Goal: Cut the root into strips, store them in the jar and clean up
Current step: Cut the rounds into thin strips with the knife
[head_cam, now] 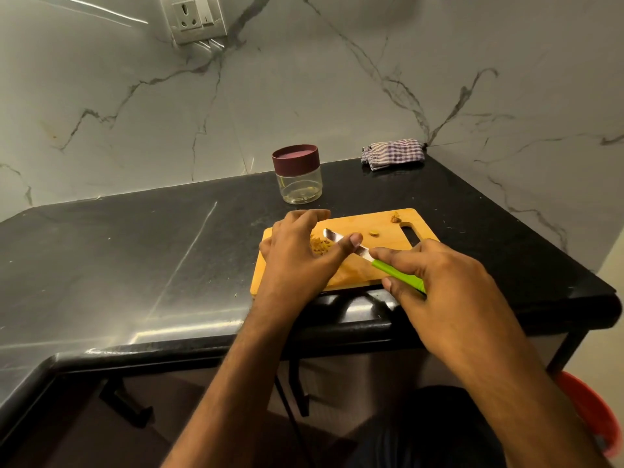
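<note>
A wooden cutting board (378, 224) lies near the counter's front edge. My left hand (297, 255) is cupped over a small pile of yellow-brown root strips (320, 246), with its thumb lying on the knife blade (334, 236). My right hand (435, 275) grips the knife's green handle (395, 273), its forefinger stretched along the blade's base. Two small root scraps (374, 234) (395, 217) sit on the board's far right part. The clear jar (299, 179) with its maroon lid on stands behind the board.
A checked cloth (393, 154) lies folded in the back right corner against the marble wall. The black counter (135, 258) stretches to the left. A red bucket (594, 410) stands on the floor at the lower right.
</note>
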### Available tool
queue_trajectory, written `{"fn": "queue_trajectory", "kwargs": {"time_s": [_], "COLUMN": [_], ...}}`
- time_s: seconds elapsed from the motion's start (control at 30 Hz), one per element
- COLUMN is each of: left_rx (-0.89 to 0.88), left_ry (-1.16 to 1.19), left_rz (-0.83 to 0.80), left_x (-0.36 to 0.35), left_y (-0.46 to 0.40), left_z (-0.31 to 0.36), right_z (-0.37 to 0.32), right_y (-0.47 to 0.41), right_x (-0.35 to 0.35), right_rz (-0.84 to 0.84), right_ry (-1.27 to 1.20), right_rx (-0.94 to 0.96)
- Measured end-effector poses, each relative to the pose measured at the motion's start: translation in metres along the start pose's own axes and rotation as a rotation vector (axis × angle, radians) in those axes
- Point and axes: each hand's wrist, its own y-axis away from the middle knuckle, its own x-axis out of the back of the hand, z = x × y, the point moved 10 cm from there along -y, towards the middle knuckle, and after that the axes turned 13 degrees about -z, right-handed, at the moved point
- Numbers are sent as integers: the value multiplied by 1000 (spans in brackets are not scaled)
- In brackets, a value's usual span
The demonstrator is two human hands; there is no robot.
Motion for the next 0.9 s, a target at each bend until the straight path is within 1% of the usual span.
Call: {"fn": "queue_trajectory", "kwargs": {"time_s": [0.1, 0.2, 0.3, 0.43, 0.53, 0.7, 0.8, 0.9], "left_rx": [49, 37, 21, -19, -74, -164, -183, -179], "left_ry": [31, 90, 69, -25, -139, -371, -346, -324], "left_rz": [41, 65, 64, 39, 48, 79, 109, 90], "left_x": [3, 5, 5, 2, 0, -9, -10, -15], "left_y": [-3, -4, -2, 2, 6, 6, 3, -3], "left_z": [-8, -9, -5, 4, 15, 35, 38, 43], "right_z": [4, 8, 14, 16, 21, 24, 29, 32], "right_y": [2, 5, 5, 7, 5, -1, -4, -5], "right_x": [3, 10, 14, 19, 21, 12, 10, 10], "right_rz": [-7, 20, 51, 91, 110, 99, 106, 109], "right_ry": [4, 7, -2, -3, -43, -24, -6, -2], "right_rx": [-34, -52, -94, -108, -125, -145, -155, -163]}}
